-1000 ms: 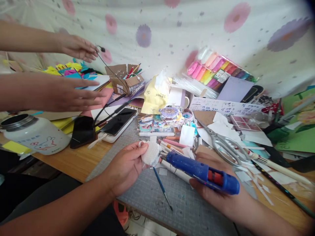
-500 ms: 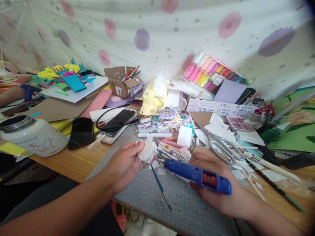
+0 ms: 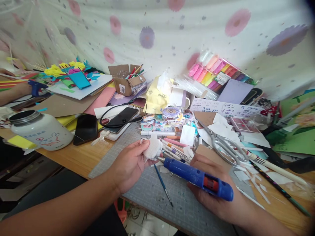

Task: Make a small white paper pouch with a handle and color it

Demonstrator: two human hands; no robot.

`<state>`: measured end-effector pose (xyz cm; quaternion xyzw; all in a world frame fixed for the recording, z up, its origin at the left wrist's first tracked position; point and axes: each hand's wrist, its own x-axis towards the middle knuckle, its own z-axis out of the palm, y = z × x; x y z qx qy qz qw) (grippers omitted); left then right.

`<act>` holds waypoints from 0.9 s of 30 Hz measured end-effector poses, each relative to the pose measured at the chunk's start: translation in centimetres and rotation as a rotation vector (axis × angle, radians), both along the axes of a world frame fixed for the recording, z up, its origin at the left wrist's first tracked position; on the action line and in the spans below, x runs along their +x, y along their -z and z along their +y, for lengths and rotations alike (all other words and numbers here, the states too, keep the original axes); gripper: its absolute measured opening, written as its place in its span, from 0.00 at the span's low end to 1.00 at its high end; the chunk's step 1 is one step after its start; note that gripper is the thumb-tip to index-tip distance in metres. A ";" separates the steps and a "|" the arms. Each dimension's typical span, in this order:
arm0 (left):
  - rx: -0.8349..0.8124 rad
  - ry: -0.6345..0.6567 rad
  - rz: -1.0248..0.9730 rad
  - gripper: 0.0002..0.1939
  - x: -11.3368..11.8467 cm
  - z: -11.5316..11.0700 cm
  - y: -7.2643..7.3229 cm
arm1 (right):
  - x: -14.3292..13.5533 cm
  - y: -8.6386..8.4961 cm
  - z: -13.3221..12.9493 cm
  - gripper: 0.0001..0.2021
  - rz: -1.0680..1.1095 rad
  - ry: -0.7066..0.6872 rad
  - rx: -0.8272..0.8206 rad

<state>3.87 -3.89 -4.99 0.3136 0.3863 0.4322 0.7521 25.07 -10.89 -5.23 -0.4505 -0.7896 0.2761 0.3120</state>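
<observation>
Between the thumb and fingers of my left hand (image 3: pixel 130 160) is a small round white fabric-like piece (image 3: pixel 153 149), held up over the grey cutting mat (image 3: pixel 152 188). My right hand (image 3: pixel 211 183) is closed around a blue hot glue gun (image 3: pixel 197 177), its nozzle pointing left. The nozzle tip is at the lower right edge of the white piece; whether it touches cannot be made out. Below them a thin blue paintbrush (image 3: pixel 163 185) lies on the mat. Several pens and markers (image 3: pixel 176 150) lie just behind the nozzle.
Large scissors (image 3: pixel 221 144) lie on paper scraps at the right. A pile of colourful cut-outs (image 3: pixel 163 119) sits behind the pens. At the left are a white jar (image 3: pixel 43 131) and dark phones (image 3: pixel 85 129). Another person's hand (image 3: pixel 19 91) is near a second blue glue gun (image 3: pixel 36 88).
The view has shifted slightly, so the scene sits further right. The white piece and the glue gun nozzle are closer together. Both hands keep their hold.
</observation>
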 end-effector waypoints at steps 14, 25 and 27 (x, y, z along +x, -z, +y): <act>0.045 -0.061 0.069 0.06 -0.2 -0.2 0.0 | 0.1 -0.6 0.0 0.07 -0.203 0.043 0.017; 0.092 -0.106 0.106 0.14 -0.9 0.1 -1.5 | 10.5 1.1 -6.7 0.11 0.035 0.848 -0.063; 0.069 -0.152 0.157 0.16 -0.6 0.3 -1.3 | 14.5 2.3 -9.3 0.14 0.042 1.189 -0.099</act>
